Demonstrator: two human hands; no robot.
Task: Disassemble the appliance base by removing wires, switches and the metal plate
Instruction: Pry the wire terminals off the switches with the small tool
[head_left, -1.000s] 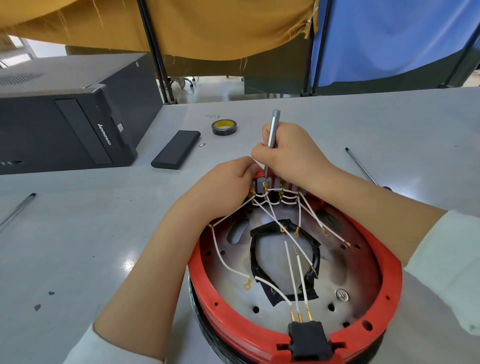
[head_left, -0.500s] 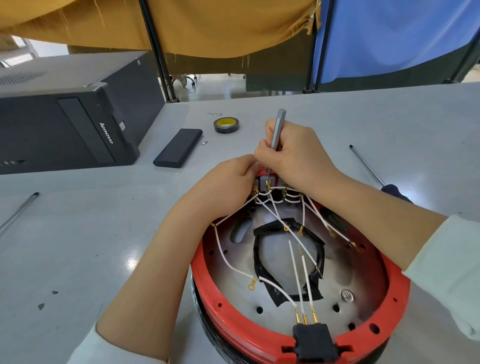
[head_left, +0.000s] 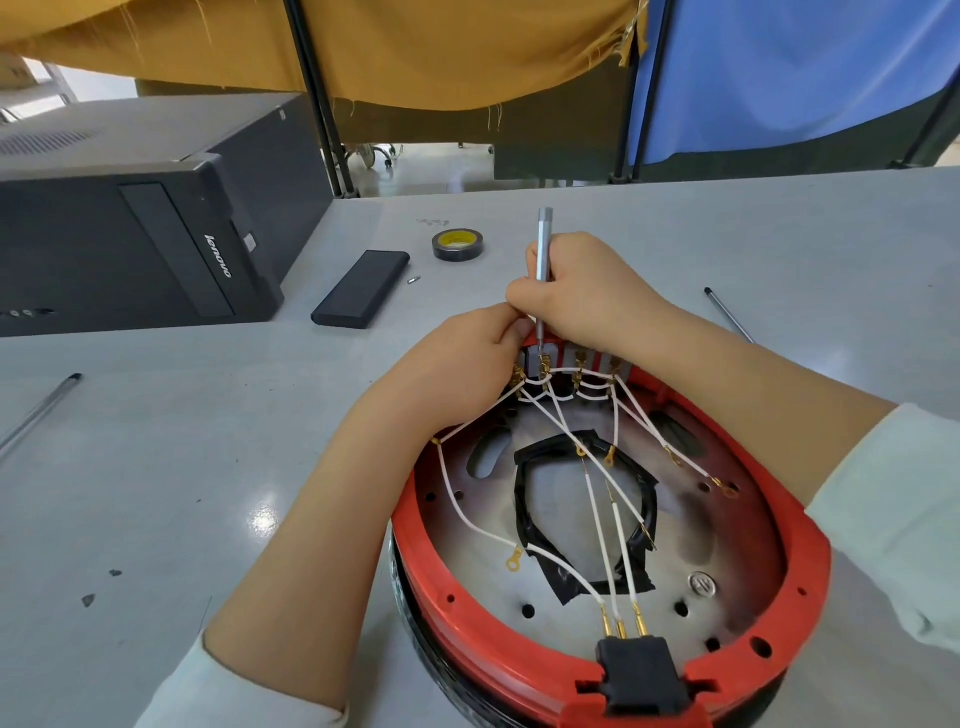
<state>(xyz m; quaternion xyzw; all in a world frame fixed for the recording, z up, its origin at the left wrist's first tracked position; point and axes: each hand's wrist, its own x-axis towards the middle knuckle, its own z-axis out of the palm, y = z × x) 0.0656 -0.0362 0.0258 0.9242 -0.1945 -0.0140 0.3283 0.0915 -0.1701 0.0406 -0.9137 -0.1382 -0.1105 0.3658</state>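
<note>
Gripping a slim silver screwdriver (head_left: 544, 244), the right hand (head_left: 582, 291) has its fingers curled round the shaft, tip down at the row of switches (head_left: 569, 359) at 12 o'clock on the red appliance base (head_left: 519, 660). Left hand (head_left: 457, 364) sits just beside, at 11 o'clock on the rim, fingers curled & pinching at the leftmost switch/terminal; what exactly they hold is hidden. White wires (head_left: 467, 514) w/ gold ring terminals fan from the switches across the metal plate (head_left: 727, 540) to a black connector (head_left: 636, 675) at 6 o'clock. Black taped ring (head_left: 524, 499) lies mid-plate. Base rests on the grey desk (head_left: 156, 467), near edge. Desk's 10 o'clock: black PC tower (head_left: 130, 228); 11 o'clock: flat black case (head_left: 361, 288), tape roll (head_left: 458, 244). Second screwdriver (head_left: 727, 317) at 2 o'clock, pen (head_left: 39, 413) at 9.
</note>
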